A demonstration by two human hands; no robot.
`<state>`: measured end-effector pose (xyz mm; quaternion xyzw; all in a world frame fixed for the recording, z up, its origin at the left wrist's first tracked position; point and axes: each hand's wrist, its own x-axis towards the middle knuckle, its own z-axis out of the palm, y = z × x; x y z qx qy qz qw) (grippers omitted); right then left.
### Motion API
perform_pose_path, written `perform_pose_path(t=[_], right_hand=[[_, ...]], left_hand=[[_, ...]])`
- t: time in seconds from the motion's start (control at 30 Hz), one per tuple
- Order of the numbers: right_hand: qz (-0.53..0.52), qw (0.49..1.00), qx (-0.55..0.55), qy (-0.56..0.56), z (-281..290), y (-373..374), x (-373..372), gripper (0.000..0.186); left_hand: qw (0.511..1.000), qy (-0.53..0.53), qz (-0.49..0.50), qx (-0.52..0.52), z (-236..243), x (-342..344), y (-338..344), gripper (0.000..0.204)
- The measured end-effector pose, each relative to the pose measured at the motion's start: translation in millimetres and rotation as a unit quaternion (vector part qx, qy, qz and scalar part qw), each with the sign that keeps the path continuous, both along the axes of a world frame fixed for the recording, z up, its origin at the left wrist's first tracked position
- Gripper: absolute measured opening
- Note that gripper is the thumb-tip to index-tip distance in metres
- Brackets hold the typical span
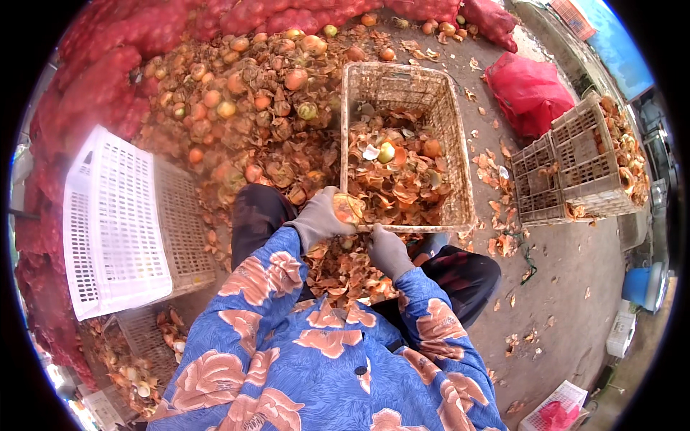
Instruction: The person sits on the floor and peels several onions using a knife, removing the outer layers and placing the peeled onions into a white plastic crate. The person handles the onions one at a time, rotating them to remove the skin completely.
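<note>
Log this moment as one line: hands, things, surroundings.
left hand: holds onion | right hand: near brown crate, grip unclear | in brown crate: onion skins | to the left: onion pile, white crate

From head height, the single wide fisheye view looks steeply down over the blue patterned shirt (334,388) and faces forward, past the gloved hands (320,217) and crate (402,83) close below, to the onion heap (237,108) farther out; red net sacks (104,93) curve along its upper left rim
</note>
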<state>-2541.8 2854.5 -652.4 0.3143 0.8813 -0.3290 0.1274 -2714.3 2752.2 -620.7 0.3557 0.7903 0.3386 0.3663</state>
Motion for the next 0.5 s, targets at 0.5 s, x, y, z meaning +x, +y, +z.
perform_pose_path(t=[0.5], right_hand=[[-0.074,0.993,0.061,0.075,27.2,63.1,27.8,0.023]], left_hand=[[0.925,-0.31,0.121,0.18,14.2,-15.2,-12.0,0.075]])
